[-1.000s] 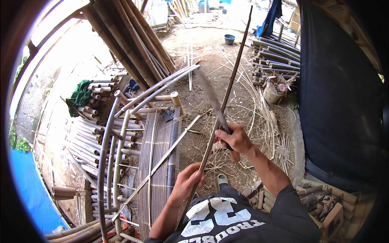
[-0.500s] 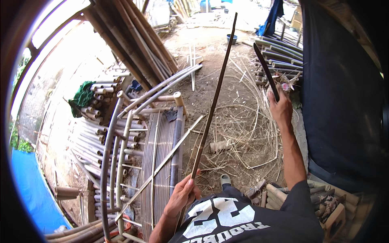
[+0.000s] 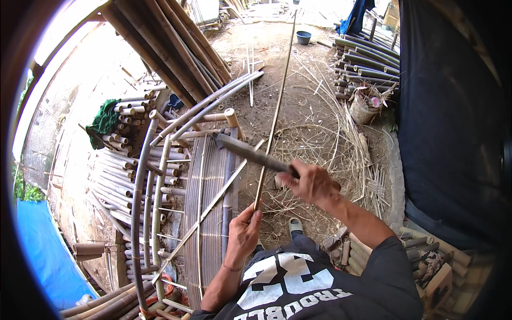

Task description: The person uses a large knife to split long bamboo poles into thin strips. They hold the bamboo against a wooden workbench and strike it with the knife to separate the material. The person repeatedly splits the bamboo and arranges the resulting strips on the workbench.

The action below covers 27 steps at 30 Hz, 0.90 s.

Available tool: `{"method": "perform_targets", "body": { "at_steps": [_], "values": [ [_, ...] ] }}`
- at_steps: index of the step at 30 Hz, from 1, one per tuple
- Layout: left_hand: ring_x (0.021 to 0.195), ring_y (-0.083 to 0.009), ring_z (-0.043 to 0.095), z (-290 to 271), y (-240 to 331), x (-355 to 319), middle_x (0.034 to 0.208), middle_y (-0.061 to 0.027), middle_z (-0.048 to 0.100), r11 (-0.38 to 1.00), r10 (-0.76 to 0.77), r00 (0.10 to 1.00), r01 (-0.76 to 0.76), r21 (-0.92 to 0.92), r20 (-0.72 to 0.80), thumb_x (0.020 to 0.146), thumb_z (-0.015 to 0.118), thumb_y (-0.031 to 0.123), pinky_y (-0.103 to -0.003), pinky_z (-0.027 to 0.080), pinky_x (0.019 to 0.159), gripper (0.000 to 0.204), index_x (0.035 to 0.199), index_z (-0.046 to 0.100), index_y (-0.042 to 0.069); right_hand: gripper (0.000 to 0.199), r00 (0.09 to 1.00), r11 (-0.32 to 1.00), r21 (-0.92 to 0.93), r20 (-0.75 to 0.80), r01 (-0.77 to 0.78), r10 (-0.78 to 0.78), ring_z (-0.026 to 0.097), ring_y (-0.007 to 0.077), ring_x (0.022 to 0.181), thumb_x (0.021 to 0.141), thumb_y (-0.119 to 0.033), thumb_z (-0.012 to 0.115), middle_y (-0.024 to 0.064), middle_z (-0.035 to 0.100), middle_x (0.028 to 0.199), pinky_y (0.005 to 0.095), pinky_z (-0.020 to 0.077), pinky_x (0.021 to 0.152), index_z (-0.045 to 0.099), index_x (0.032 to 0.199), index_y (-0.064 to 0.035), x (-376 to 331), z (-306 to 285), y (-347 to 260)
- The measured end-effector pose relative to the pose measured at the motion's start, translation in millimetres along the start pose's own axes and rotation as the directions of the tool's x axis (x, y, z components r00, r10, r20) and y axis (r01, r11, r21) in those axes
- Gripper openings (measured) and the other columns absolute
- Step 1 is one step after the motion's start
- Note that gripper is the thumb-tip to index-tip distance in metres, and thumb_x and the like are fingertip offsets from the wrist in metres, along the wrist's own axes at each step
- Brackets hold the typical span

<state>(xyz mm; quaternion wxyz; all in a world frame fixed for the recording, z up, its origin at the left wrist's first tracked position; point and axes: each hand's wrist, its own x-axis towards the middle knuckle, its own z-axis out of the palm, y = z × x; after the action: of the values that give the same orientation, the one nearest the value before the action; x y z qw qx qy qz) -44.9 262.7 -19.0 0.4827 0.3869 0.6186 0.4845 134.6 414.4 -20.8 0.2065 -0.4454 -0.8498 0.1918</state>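
My left hand is closed around the lower end of a long, thin bamboo strip, which points up and away from me. A machete is gripped by its handle in my right hand. Its blade points left and crosses the strip above my left hand; I cannot tell whether they touch. To the left stands a bamboo bench with a slatted seat, and a pale bamboo strip lies slanting across it.
Bamboo shavings litter the ground ahead. Stacked bamboo poles lie at the far right, beside a dark hanging sheet. Thick poles lean at the upper left. More cut poles are piled behind the bench. A dark bucket stands far off.
My right hand has swung the machete from the far right down and left, across the strip. My left hand has risen slightly, and the strip's upper end has shifted left.
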Motion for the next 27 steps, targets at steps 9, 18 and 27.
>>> {"method": "perform_targets", "body": {
  "at_steps": [9, 18, 27],
  "values": [
    [0.062, -0.0047, 0.038, -0.5, -5.3, -24.3, 0.069, 0.0041, 0.046, 0.995, -0.016, 0.999, 0.012, 0.101, 0.040, 0.098, 0.057, 0.013, -0.023, 0.032, 0.050, 0.029, 0.124, 0.062, 0.000, 0.063, 0.999, 0.996, -0.082, -0.035, -0.041, 0.038, 0.046, 0.0090, 0.038, 0.095, -0.067, 0.030, -0.0006, 0.048, 0.051, 0.0295, 0.0406, 0.029, 0.050, 0.074, -0.0111, 17.9, -14.8, 30.2],
    [0.062, -0.0018, 0.036, -8.8, -18.6, -53.8, 0.073, 0.0069, 0.045, 0.986, 0.028, 0.994, -0.045, 0.159, 0.108, 0.099, 0.056, 0.012, -0.019, 0.027, 0.050, 0.028, 0.123, 0.063, 0.000, 0.062, 0.967, 0.974, -0.208, -0.215, 0.089, -0.134, 0.044, 0.0091, 0.036, 0.094, -0.068, 0.035, -0.0004, 0.045, 0.048, 0.0297, 0.0350, 0.028, 0.051, 0.076, -0.0105, 23.0, -30.7, 60.9],
    [0.064, -0.0089, 0.051, -50.7, -37.0, -106.4, 0.071, -0.0051, 0.056, 0.971, -0.134, 0.987, 0.113, 0.209, 0.089, 0.094, 0.060, 0.011, -0.026, 0.041, 0.055, 0.025, 0.113, 0.067, -0.002, 0.064, 0.973, 0.966, -0.251, -0.229, -0.061, 0.002, 0.046, 0.0131, 0.040, 0.089, -0.074, 0.039, -0.0004, 0.046, 0.050, 0.0353, 0.0387, 0.036, 0.051, 0.074, -0.0139, 31.9, -69.8, 96.6]
  ]
}}
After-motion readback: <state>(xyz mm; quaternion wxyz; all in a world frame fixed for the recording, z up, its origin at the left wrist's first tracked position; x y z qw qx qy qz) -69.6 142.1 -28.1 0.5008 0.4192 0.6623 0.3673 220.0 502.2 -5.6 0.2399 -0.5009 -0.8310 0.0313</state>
